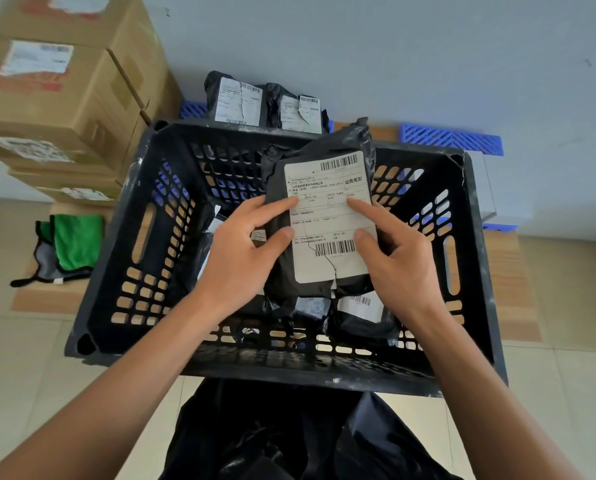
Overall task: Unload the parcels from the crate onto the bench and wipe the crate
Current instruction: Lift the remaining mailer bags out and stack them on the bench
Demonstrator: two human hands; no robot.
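Two hands, left hand (244, 251) and right hand (397, 254), pinch one black parcel (324, 216) above the crate (123, 271); slick wrap may slip, dropping it before the bench at 12 o'clock.

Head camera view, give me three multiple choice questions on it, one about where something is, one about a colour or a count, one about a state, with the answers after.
1. Where do the cloths lie?
A. left of the crate
B. inside the crate
C. on the cardboard boxes

2. How many black parcels stand beyond the crate's far rim?
A. none
B. two
C. five

3. How is the labelled parcel held?
A. by the left hand only
B. lying loose in the crate
C. by both hands

Answers:
1. A, the green and grey cloths sit left of the crate.
2. B, one far parcel stands beside another far parcel.
3. C, the left hand and right hand pinch the labelled parcel above the crate.
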